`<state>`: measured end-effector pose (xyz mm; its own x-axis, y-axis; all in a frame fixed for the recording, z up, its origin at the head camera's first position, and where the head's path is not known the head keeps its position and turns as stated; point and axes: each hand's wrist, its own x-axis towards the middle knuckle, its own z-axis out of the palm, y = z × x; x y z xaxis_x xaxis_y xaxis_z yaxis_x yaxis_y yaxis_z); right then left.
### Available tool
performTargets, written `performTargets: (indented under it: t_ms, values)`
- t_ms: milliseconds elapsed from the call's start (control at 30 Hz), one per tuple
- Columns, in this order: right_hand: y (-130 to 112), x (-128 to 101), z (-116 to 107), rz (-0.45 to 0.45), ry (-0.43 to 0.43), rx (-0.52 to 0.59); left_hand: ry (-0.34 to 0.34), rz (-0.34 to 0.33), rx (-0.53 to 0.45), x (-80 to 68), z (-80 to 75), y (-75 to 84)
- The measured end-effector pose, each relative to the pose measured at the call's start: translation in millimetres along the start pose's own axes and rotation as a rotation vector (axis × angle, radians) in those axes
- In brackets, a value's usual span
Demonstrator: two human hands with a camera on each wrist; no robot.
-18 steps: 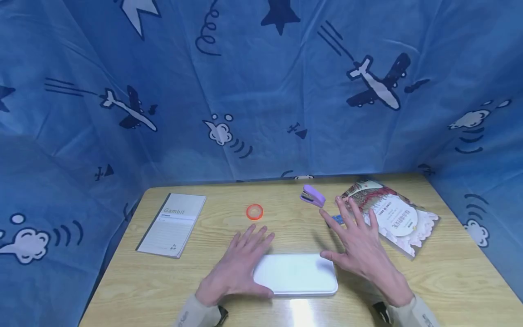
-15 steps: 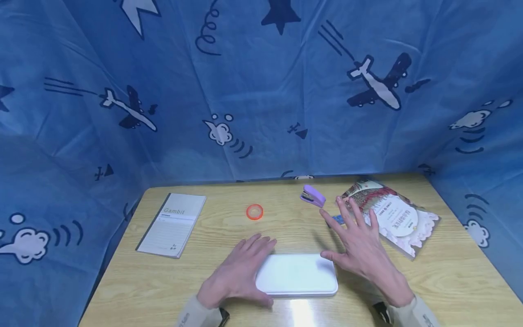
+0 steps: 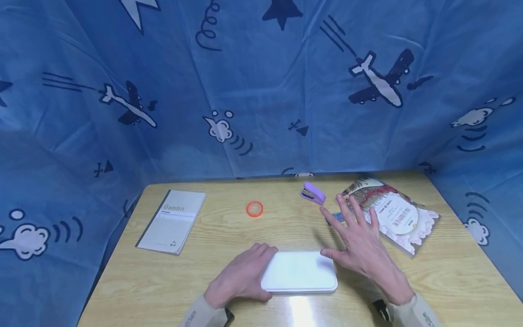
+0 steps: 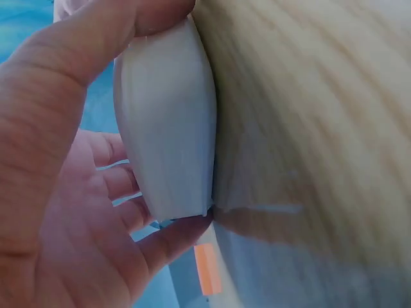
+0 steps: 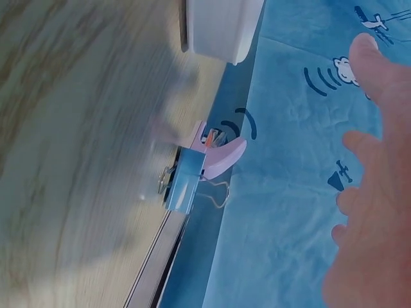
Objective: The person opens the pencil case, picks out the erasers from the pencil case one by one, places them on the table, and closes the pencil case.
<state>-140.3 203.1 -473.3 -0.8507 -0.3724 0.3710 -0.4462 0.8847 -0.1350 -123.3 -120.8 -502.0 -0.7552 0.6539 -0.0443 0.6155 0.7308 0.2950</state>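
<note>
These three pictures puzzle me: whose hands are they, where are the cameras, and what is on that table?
No machine here: a person works with bare hands, wearing one camera on the head and one on each wrist. The wide picture is the head view, looking down at a wooden table ringed by blue aeroplane-print cloth. The left hand grips the end of a flat white case; its wrist view shows thumb and fingers curled round that case. The right hand hovers with fingers spread, holding nothing. Beyond it lie a blue binder clip, a purple stapler and a picture book. Further left are an orange tape ring and a grey notebook.
</note>
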Motion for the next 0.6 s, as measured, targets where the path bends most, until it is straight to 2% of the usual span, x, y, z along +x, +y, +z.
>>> performTargets:
  t_ms: [200, 300, 600]
  values:
    - [-14, 2, -2, -0.027, -0.058, 0.070, 0.000, -0.022, -0.115, -1.6, -4.1, -9.0]
    - [-25, 2, -3, -0.067, -0.091, 0.104, 0.001, -0.029, -0.158, -1.5, -5.8, -12.4]
    - [-60, -7, 2, -0.341, -0.144, 0.129, -0.051, -0.072, -0.228, 1.1, -7.8, -16.9]
